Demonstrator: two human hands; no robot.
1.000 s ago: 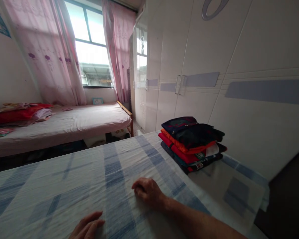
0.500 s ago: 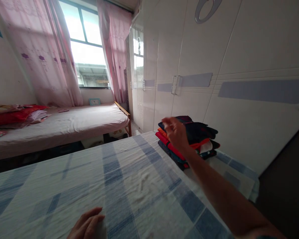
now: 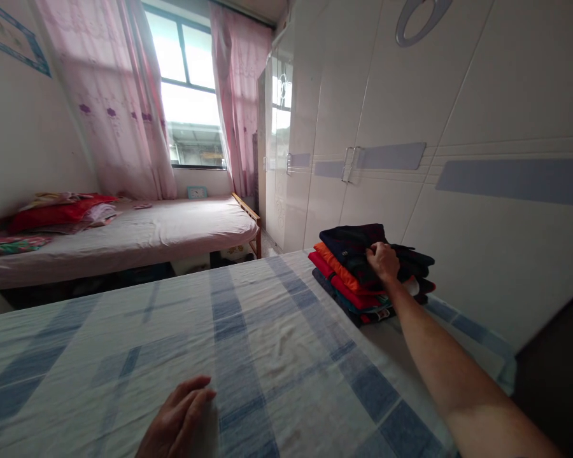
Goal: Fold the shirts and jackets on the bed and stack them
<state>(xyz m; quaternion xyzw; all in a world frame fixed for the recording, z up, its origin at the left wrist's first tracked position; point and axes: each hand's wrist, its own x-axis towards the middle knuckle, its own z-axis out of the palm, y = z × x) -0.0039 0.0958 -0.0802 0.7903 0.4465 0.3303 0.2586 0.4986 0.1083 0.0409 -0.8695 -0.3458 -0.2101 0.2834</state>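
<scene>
Blue-and-white checked sheet (image 3: 267, 343) covers the near bed and fills the lower frame. Right hand (image 3: 382, 261) is extended to about 2 o'clock and rests on the stack of folded clothes (image 3: 351, 273) at the far right corner of the sheet, close to the wardrobe (image 3: 410, 127). Fingers are curled down over the dark top garment (image 3: 348, 242); whether they actually pinch the cloth cannot be told from this angle. Below the dark garment: an orange layer, a red layer, then darker pieces, edges roughly aligned. Left hand (image 3: 179, 420) lies at 6 o'clock on the sheet, palm down, fingers loosely spread, holding nothing. The hands are well apart. Background, 10 o'clock: second bed (image 3: 172, 229) with a pale pink cover, red bedding (image 3: 52, 213) heaped at its left end. At 12 o'clock: window (image 3: 191, 95) flanked by pink curtains (image 3: 114, 102). Wardrobe doors are closed; handles sit above the stack.
</scene>
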